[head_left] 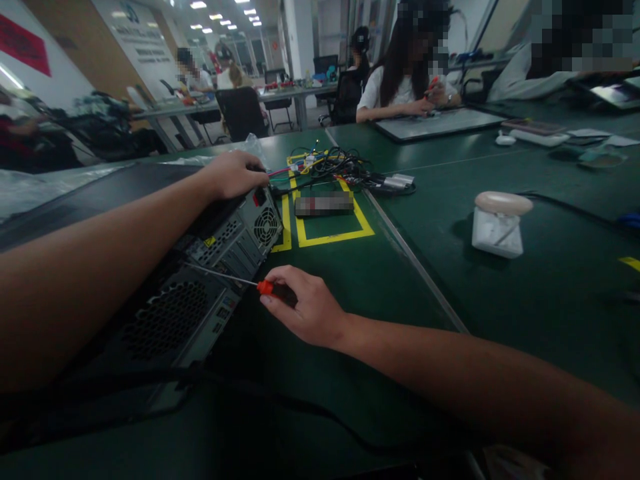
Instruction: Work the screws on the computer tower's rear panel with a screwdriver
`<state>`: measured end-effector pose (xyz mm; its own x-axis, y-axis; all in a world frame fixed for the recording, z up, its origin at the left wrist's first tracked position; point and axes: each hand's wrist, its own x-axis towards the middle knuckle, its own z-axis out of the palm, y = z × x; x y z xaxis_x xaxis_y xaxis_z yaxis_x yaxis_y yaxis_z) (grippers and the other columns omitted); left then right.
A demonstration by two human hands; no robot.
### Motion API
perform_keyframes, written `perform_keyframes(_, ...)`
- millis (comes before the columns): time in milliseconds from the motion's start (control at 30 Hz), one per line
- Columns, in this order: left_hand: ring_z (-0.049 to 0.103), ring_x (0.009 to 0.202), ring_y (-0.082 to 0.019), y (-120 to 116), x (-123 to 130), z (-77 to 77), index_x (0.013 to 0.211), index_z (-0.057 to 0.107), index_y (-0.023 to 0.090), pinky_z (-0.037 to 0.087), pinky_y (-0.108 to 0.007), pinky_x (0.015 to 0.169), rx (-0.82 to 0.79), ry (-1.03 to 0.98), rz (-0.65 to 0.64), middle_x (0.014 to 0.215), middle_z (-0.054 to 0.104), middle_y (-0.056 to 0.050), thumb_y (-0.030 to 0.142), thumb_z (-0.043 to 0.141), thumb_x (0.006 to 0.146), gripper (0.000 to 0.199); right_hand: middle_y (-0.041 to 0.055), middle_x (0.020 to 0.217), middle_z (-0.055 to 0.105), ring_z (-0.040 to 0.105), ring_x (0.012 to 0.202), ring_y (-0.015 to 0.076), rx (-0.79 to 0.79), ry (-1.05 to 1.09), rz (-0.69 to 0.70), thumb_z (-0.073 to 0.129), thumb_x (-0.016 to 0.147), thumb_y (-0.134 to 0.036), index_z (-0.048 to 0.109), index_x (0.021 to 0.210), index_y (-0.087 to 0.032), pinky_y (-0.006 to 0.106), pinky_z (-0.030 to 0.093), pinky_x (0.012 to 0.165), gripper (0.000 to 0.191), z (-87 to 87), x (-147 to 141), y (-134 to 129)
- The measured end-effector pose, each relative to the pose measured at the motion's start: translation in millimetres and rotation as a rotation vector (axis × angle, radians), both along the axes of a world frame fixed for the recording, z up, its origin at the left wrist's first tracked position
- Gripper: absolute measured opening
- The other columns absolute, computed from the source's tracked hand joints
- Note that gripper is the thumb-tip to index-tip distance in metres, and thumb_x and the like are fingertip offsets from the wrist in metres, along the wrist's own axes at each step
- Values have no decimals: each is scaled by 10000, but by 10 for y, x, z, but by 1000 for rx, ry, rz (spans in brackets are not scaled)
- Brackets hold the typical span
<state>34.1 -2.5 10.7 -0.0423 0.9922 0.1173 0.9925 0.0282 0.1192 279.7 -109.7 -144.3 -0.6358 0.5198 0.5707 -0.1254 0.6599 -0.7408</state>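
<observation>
A black desktop computer case [170, 317] lies at the left, its grey metal back panel with a fan grille [267, 225] and honeycomb vent turned toward me. My left hand [239, 175] grips the case's far upper corner, fingers curled over the edge and partly hidden. In my right hand [306, 305] is a screwdriver [265, 287] with a red and black handle, the fingers wrapped round it. Its long thin shaft points left, with the tip at the back panel beside the vent. Whether a screw sits under the tip is too small to tell.
Tangled cables [345, 165] lie beyond the case near yellow tape markings [336, 238] and a blurred dark block [324, 204]. A white earbud case [497, 230] stands right on the green table [400, 287]. A co-worker [395, 87] sits opposite at a dark-framed board [445, 123].
</observation>
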Motion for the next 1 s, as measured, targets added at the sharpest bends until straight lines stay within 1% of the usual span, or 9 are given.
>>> perform_keyframes(167, 721, 1087, -399, -2, 17, -3, 1193, 857, 194, 551, -490, 962, 20, 19, 50, 1155, 814, -148, 481, 623, 838, 513, 57, 1095, 751, 715, 933, 189, 7, 27, 5, 644, 1062, -350, 642, 1175, -211, 350, 597, 876, 179, -4, 3, 0)
perform_keyframes(367, 716, 1104, -390, 3, 8, -22, 1196, 860, 213, 545, -464, 956, 27, 13, 49, 1159, 819, -131, 478, 613, 842, 506, 49, 1090, 752, 706, 914, 189, -6, -5, -3, 650, 1056, -369, 642, 1181, -225, 354, 594, 861, 191, -3, 8, 12)
perform_keyframes(500, 714, 1101, -388, 13, -1, -33, 1203, 857, 199, 538, -457, 961, 37, 29, 57, 1175, 817, -134, 487, 608, 840, 526, 51, 1087, 752, 702, 905, 192, -16, -25, 6, 643, 1060, -389, 643, 1184, -226, 361, 593, 856, 205, 7, 17, 10)
perform_keyframes(633, 711, 1109, -396, 15, -5, -30, 1193, 865, 186, 536, -461, 964, 38, 17, 46, 1176, 816, -152, 499, 622, 825, 540, 52, 1100, 754, 707, 917, 196, -27, -37, 19, 646, 1058, -394, 644, 1190, -228, 371, 595, 876, 212, 10, 14, 6)
perform_keyframes(767, 701, 1142, -406, 10, 1, -16, 1200, 866, 205, 533, -470, 976, 40, 28, 38, 1194, 820, -141, 509, 610, 826, 546, 59, 1105, 758, 716, 938, 201, -18, -20, 23, 645, 1059, -384, 648, 1189, -217, 375, 595, 896, 212, 14, 7, 23)
perform_keyframes(867, 705, 1126, -400, 12, -1, -20, 1204, 860, 209, 536, -474, 974, 30, 32, 46, 1201, 820, -138, 508, 604, 829, 544, 73, 1131, 764, 726, 996, 212, 8, -6, 17, 640, 1069, -378, 660, 1197, -205, 387, 591, 944, 216, 18, 9, 42)
perform_keyframes(1000, 702, 1128, -399, 13, -15, -38, 1178, 862, 231, 536, -469, 977, 48, -4, 48, 1190, 819, -126, 524, 635, 824, 512, 70, 1156, 769, 731, 1024, 212, 1, -8, 1, 636, 1087, -408, 672, 1220, -220, 385, 591, 969, 233, 15, 17, 28)
